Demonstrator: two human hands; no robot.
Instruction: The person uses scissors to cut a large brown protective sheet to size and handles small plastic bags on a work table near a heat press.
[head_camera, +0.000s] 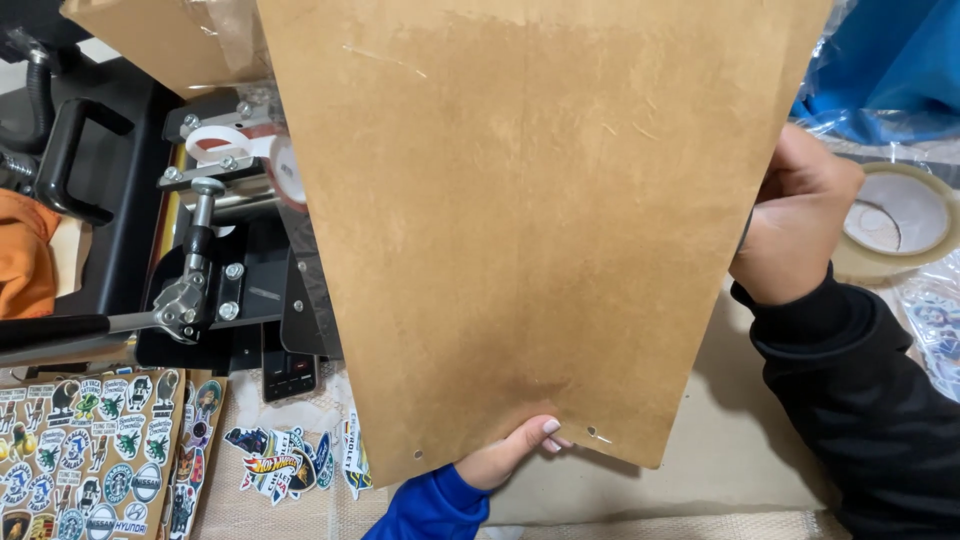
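A large brown sheet (520, 220) with small holes along its lower edge is held up and fills the middle of the view. My right hand (795, 215), in a black sleeve, is closed on the sheet's right edge. Another person's hand (510, 452), in a blue sleeve, reaches up from the bottom and pinches the sheet's lower edge. My left hand is out of view. The sheet hides whatever lies behind it.
A black heat press (215, 290) with a lever handle stands at the left, partly behind the sheet. Sticker sheets (90, 450) and loose stickers (285, 462) lie at the lower left. A tape roll (900, 215), blue plastic (890, 60) and orange cloth (25, 255) are nearby.
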